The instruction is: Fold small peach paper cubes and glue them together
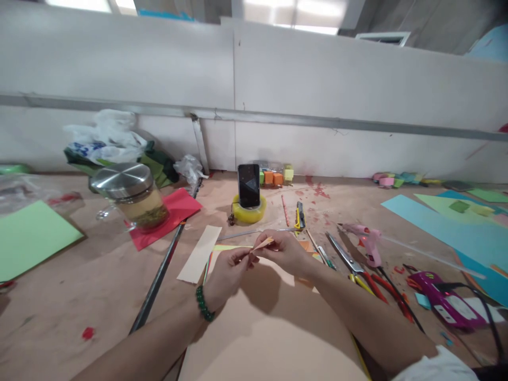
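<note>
Both hands meet over a large peach paper sheet (278,328) in front of me. A small peach paper piece (262,244) is pinched between my right hand (283,251) and my left hand (230,272), with the fingertips of both closed on it. The left wrist wears a green bead bracelet (203,304). To the left of the hands lies a cream paper strip (200,254). Straight behind them, a phone (248,185) stands upright in a yellow tape roll (249,211).
Scissors (349,259), a pink glue gun (369,243), a yellow cutter (300,216) and a purple device (444,301) lie on the right. At the left are a glass jar (138,203) on red paper (186,203) and green paper (35,238).
</note>
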`<action>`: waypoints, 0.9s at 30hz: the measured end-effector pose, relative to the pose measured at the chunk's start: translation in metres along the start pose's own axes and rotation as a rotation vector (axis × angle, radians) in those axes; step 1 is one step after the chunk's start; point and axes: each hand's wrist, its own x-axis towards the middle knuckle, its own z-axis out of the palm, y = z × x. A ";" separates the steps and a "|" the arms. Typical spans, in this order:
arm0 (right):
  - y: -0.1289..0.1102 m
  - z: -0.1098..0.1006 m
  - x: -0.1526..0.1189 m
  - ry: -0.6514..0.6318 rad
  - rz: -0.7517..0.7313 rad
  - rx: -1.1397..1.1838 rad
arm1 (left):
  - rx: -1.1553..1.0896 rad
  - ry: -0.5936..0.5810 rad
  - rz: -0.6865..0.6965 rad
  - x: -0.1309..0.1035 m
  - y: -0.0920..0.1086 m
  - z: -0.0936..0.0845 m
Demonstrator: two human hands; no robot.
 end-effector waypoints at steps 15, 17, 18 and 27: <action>-0.004 -0.004 -0.003 0.078 -0.203 -0.346 | 0.173 0.048 0.079 -0.010 0.010 0.000; -0.002 -0.006 -0.002 0.088 -0.298 -0.418 | 0.180 0.051 0.077 -0.010 0.010 0.000; -0.001 -0.007 -0.002 0.092 -0.341 -0.442 | 0.174 0.055 0.077 -0.010 0.010 0.000; -0.003 0.011 -0.017 0.151 -0.873 -1.071 | 0.034 0.117 0.098 -0.005 0.015 -0.001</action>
